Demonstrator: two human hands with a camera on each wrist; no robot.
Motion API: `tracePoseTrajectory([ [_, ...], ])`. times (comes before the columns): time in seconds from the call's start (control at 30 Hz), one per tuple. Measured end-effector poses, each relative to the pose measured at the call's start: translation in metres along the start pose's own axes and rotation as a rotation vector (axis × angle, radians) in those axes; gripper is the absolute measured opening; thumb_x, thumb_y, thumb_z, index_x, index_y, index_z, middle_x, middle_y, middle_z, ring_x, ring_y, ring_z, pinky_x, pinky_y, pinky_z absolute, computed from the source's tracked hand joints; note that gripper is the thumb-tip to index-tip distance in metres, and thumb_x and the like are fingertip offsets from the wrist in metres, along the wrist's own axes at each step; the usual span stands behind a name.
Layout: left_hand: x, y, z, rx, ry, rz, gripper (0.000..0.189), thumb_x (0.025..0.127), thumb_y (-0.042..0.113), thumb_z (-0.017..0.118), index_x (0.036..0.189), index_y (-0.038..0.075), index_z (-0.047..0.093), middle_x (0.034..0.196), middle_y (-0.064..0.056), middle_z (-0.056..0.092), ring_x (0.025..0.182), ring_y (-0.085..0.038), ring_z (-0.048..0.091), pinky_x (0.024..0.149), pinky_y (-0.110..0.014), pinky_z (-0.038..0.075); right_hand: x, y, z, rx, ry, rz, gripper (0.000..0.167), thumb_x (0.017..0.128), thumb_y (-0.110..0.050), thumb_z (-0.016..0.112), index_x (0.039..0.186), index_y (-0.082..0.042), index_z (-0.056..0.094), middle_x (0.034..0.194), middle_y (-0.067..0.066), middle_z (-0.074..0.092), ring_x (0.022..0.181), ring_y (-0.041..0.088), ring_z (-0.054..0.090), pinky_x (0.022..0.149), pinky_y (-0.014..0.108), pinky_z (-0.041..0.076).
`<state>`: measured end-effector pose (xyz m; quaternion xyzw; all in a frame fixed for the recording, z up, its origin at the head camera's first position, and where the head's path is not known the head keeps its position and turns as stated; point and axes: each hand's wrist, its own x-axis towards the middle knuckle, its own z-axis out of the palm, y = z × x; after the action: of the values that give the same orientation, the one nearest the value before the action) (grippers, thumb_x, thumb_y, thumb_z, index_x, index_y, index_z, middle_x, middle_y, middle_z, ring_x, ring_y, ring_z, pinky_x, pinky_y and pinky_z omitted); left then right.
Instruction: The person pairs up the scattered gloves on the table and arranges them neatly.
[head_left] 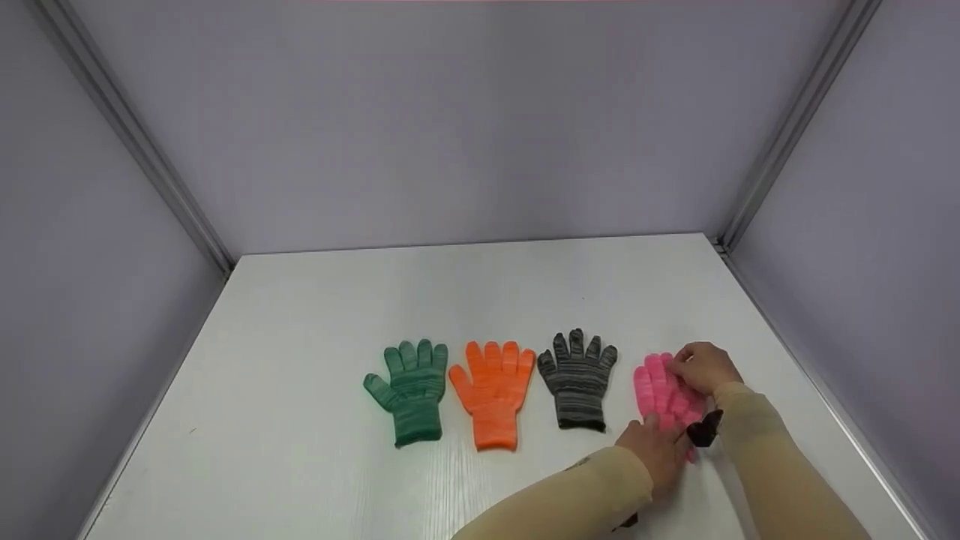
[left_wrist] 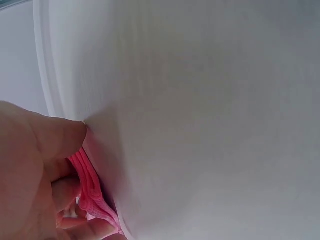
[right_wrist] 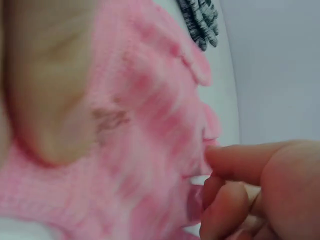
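Note:
A pink knit glove (head_left: 651,390) lies at the right end of a row of gloves, palm area and fingers spread toward the back. My left hand (head_left: 658,454) holds its cuff end; in the left wrist view folded pink fabric (left_wrist: 89,182) sits between the thumb and the fingers. At the glove's right side, my right hand (head_left: 709,367) pinches one of its fingers with the fingertips. A blurred finger of the left hand (right_wrist: 55,100) rests over the cuff in the right wrist view. My wrists partly cover the glove's lower right part in the head view.
Left of the pink glove, a grey-black striped glove (head_left: 579,382), an orange glove (head_left: 495,394) and a green glove (head_left: 416,390) lie flat, fingers toward the back. They rest on a white table (head_left: 300,322), enclosed by grey panels (head_left: 465,127) at the back and sides.

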<state>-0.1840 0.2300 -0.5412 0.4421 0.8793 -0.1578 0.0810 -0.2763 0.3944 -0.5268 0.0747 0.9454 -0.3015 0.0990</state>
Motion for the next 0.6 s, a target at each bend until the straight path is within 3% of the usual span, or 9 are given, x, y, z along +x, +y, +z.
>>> tracePoseTrajectory([
  [0.13,-0.001,-0.001,0.0,0.008,0.007,0.014,0.05,0.1,0.035,0.045,0.149,0.035,0.03,0.147,0.021,0.03,0.095,-0.012,0.04,0.068,-0.027,0.044,0.005,-0.006,-0.001,-0.018,-0.008,-0.041,0.028,0.089,-0.025,0.061,0.1,0.001,0.065,0.073,0.006,0.063,0.068,0.018,0.055,0.059,0.031,0.046],
  [0.37,-0.004,0.0,-0.002,-0.014,-0.004,-0.003,0.047,0.1,0.037,0.042,0.147,0.038,0.033,0.143,0.023,0.035,0.097,-0.012,0.04,0.073,-0.028,0.044,0.013,-0.008,0.0,-0.046,-0.094,-0.005,0.035,0.091,-0.028,0.063,0.104,0.004,0.066,0.083,0.007,0.065,0.078,0.021,0.058,0.071,0.036,0.049],
  [0.6,-0.003,-0.001,0.0,-0.038,0.002,-0.001,0.047,0.102,0.036,0.041,0.147,0.041,0.031,0.142,0.022,0.038,0.096,-0.012,0.04,0.07,-0.025,0.043,0.017,-0.009,0.004,-0.016,-0.109,-0.016,0.029,0.091,-0.026,0.062,0.1,0.001,0.067,0.082,0.008,0.064,0.077,0.021,0.057,0.066,0.033,0.049],
])
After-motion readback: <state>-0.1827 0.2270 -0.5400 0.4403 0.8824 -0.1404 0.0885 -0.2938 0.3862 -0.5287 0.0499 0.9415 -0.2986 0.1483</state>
